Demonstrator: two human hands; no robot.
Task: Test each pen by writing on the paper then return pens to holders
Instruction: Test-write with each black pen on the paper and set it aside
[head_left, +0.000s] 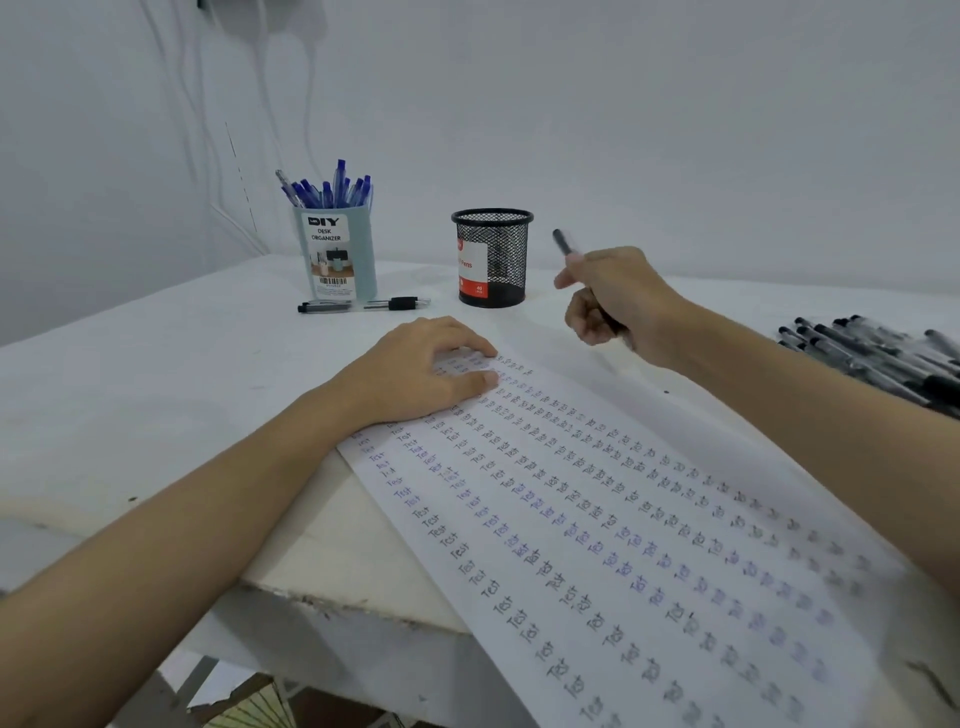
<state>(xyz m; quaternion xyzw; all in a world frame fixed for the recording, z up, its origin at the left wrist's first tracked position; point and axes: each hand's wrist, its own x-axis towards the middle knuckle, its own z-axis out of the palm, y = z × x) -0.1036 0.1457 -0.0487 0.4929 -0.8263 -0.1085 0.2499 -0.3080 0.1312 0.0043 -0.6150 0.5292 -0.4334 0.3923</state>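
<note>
The paper (597, 519) is nearly filled with "Test" marks. The right hand (613, 301) grips a black pen (563, 243) beside the empty mesh holder (492, 257); the left hand (415, 371), fingers flat, pins the paper. Many black pens (872, 358) wait on the counter (130, 395); blue pens (332, 187) already fill their organizer (337, 254).

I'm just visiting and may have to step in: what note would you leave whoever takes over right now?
Left hand rests flat on the paper, steadying it.
Right hand holds a black pen in its grip, raised near the mesh cup.
Blue cup holds blue pens. Two pens lie before it.
Done: the paper is nearly full of "Test".
Left: drop this pen in a cup, then test the pile of black pens on the right.
</note>
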